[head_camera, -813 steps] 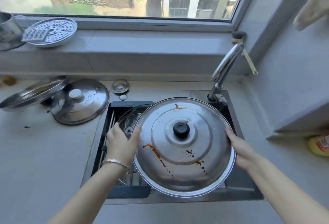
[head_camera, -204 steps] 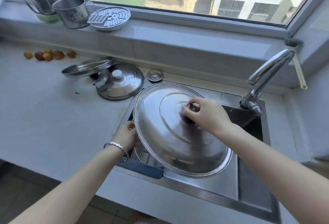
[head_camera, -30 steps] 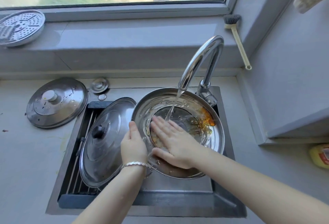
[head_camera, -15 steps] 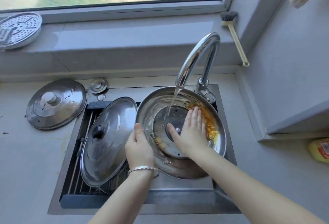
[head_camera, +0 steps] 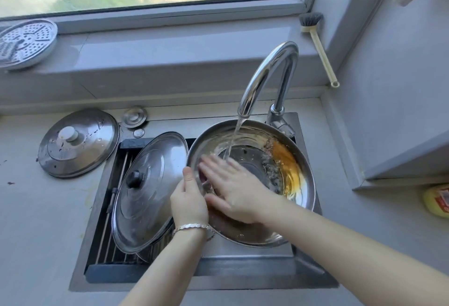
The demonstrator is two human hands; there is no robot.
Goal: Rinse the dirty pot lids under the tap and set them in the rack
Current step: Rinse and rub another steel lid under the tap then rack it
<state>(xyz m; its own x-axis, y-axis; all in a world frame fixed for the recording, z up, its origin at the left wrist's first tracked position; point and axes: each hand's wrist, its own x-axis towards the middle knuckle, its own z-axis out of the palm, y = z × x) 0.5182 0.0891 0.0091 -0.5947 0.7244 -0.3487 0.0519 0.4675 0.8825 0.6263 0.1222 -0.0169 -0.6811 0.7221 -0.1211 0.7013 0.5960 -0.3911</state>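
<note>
A steel lid (head_camera: 279,228) lies upside down in the sink under the running tap (head_camera: 264,75), with orange residue on its far right inner side. My left hand (head_camera: 188,205) grips its left rim. My right hand (head_camera: 233,189) lies flat inside it with straight fingers, rubbing the left inner surface. A big lid with a black knob (head_camera: 145,191) leans in the rack (head_camera: 109,237) in the sink's left half. Another dirty lid with a white knob (head_camera: 77,141) lies on the counter to the left.
A sink plug (head_camera: 134,116) sits on the counter behind the rack. A perforated steamer plate (head_camera: 25,43) rests on the window ledge at the left, a dish brush (head_camera: 315,45) leans at the ledge's right end. A yellow bottle (head_camera: 436,200) lies at the right edge.
My right hand has swept from the lid's far right side back to its left inner side. The left hand keeps its hold on the rim. Water keeps running.
</note>
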